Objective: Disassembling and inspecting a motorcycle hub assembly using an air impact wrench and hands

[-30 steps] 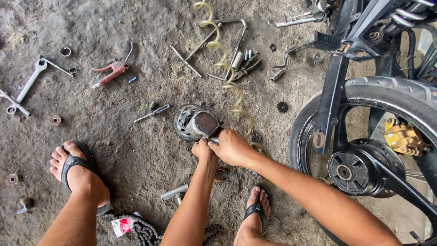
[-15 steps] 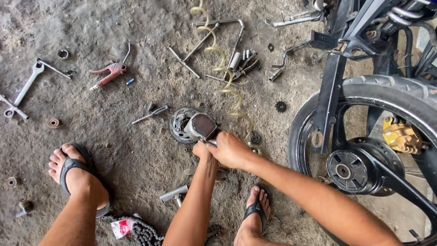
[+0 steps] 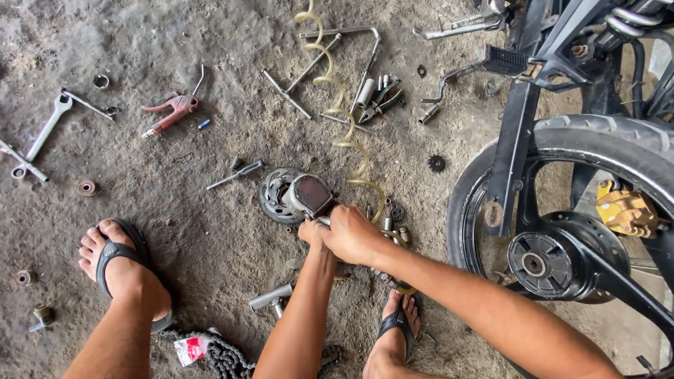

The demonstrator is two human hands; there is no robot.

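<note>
Both hands were wrapped around the air tool (image 3: 309, 194): the left hand (image 3: 311, 232) closed under its grip, the right hand (image 3: 349, 234) clamped over it. The tool's head pressed on the round sprocket hub (image 3: 272, 194) on the ground. Beyond it lay the red blow gun (image 3: 170, 112), and farther still, loose rods (image 3: 309, 67).

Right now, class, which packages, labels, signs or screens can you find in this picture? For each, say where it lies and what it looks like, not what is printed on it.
Small packet: on the ground at the bottom edge, left of the chain, between the two feet; crumpled, white with a red patch.
No signs or screens show, and no other label is clear enough to tell.
</note>
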